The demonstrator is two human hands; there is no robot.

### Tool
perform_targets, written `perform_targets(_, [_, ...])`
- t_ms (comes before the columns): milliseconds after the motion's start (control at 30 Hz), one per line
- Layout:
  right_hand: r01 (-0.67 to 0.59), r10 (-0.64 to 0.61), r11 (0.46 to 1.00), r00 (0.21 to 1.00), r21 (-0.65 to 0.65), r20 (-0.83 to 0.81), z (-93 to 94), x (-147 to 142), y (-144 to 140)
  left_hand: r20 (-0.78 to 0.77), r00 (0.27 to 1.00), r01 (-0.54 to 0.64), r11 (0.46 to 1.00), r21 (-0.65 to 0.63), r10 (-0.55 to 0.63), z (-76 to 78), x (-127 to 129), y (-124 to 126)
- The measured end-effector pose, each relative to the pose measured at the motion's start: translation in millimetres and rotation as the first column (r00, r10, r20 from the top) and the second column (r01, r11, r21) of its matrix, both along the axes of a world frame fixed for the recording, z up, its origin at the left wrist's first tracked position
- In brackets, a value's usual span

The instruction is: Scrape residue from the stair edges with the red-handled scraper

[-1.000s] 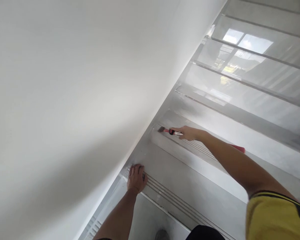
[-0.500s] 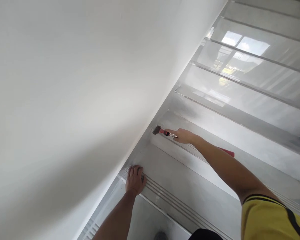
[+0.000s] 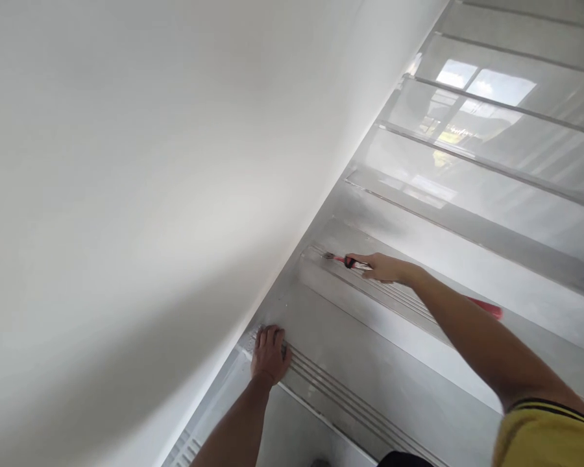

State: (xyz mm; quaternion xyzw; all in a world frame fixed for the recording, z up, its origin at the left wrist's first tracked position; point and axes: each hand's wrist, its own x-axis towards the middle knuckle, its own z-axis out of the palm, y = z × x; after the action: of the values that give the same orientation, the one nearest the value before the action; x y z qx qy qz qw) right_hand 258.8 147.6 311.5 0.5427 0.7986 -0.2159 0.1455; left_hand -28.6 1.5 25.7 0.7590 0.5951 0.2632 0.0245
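- Two hands out over grey steps, beside a white wall (image 3: pixel 126 194).
- Right hand (image 3: pixel 384 267) stretched forward, fingers wrapped narrow round a brush (image 3: pixel 343 261), gripping just behind its black band.
- Brush lying low and nearly flat, bristles ahead of the fingertips, touching the grooved nosing of the upper step (image 3: pixel 360 285), near the wall.
- Red handle end (image 3: pixel 486 310) poking out behind the right forearm, well back from the fingers.
- Left hand (image 3: pixel 270 355) pressed palm-down on the edge of the lower step (image 3: pixel 350 363), fingers slightly spread and flat, holding nothing.
- Left fingertips pointing up the stair, close to the wall; grooved strip running away to the right of the knuckles.
- Hands well apart, the right further up and to the right of the left.
- Yellow sleeve (image 3: pixel 545 434) with dark trim at the lower right.
- Glossy steps (image 3: pixel 481 149) further up, beyond the brush, with a window's reflection.
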Motion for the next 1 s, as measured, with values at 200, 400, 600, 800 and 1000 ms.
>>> perform_targets(200, [-0.058,0.056,0.997,0.998,0.047,0.037,-1.5,-23,18,0.008,1.000,-0.007,1.000,-0.003,0.007,3.9,1,-1])
perform_targets(400, [-0.068,0.066,0.996,0.997,0.056,0.034,-8.8,-25,17,-0.008,1.000,-0.009,1.000,0.002,0.009,3.0,0,0])
perform_targets(600, [0.004,-0.017,0.991,0.995,0.134,0.101,-21.7,47,-39,-0.038,0.999,0.003,1.000,0.025,-0.002,1.2,-1,1])
perform_targets(800, [0.007,-0.006,0.993,1.000,0.116,-0.007,-24.5,46,-19,-0.086,0.996,0.007,1.000,0.025,-0.005,1.1,-2,2])
perform_targets(1000, [0.027,-0.037,0.998,0.973,-0.048,-0.226,-17.0,-4,41,-0.129,0.992,-0.003,1.000,0.002,0.004,3.4,-1,1])
